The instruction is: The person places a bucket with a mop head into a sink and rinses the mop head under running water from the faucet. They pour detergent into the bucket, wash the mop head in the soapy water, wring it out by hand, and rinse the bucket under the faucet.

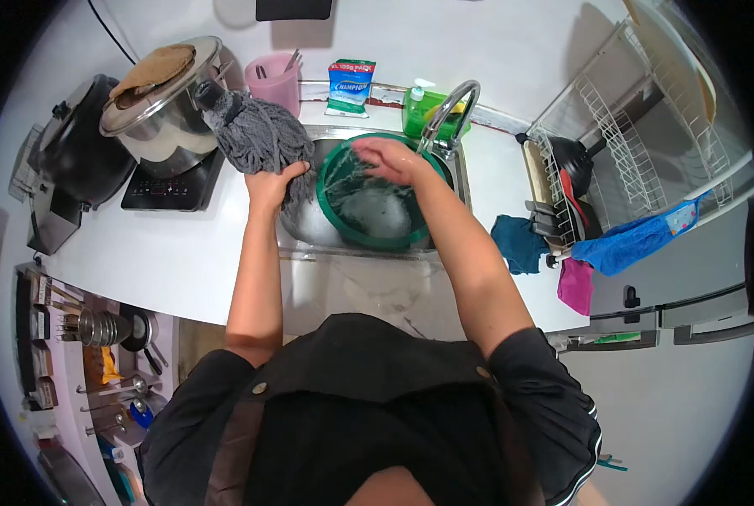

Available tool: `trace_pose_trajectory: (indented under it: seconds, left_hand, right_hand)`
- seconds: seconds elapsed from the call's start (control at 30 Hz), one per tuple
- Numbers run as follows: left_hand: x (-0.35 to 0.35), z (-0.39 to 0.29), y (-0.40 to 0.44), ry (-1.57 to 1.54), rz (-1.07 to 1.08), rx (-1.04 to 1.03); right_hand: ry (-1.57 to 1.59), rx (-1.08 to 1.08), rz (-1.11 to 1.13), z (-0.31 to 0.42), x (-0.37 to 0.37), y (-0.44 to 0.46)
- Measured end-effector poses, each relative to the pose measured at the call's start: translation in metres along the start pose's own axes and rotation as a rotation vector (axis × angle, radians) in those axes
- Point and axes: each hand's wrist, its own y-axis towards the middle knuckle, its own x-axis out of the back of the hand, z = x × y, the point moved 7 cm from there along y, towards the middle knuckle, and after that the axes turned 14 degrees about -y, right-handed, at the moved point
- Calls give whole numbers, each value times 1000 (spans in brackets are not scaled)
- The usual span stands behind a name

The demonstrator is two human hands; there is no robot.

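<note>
A grey mop head [259, 135] with thick strands is gripped in my left hand [274, 184], over the left edge of the sink. Its dark socket end points up and left. My right hand [387, 161] is over a green basin [377, 242], fingers apart and holding nothing. Water splashes around the fingers and into the basin, which stands in the metal sink [305, 240]. Behind my right hand rises the curved faucet [474, 91].
A blue detergent pack [350, 88], a pink cup [274, 88] and a green soap caddy [413, 114] stand behind the sink. At left are a steel pot [166, 126] on a cooktop [168, 192] and a black cooker [86, 152]. A dish rack [622, 152] is at right.
</note>
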Motion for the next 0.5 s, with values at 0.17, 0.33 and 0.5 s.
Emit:
trace_pose_trajectory:
  seconds: [0.17, 0.33, 0.5]
  left_hand:
    - [1, 0, -1, -83, 13, 37]
    - [2, 7, -1, -68, 12, 85]
    - [1, 3, 0, -89, 10, 47]
  right_hand:
    - [-517, -314, 336, -38, -9, -6]
    - [-250, -63, -61, -5, 4, 8]
    - [-612, -312, 410, -33, -16, 0]
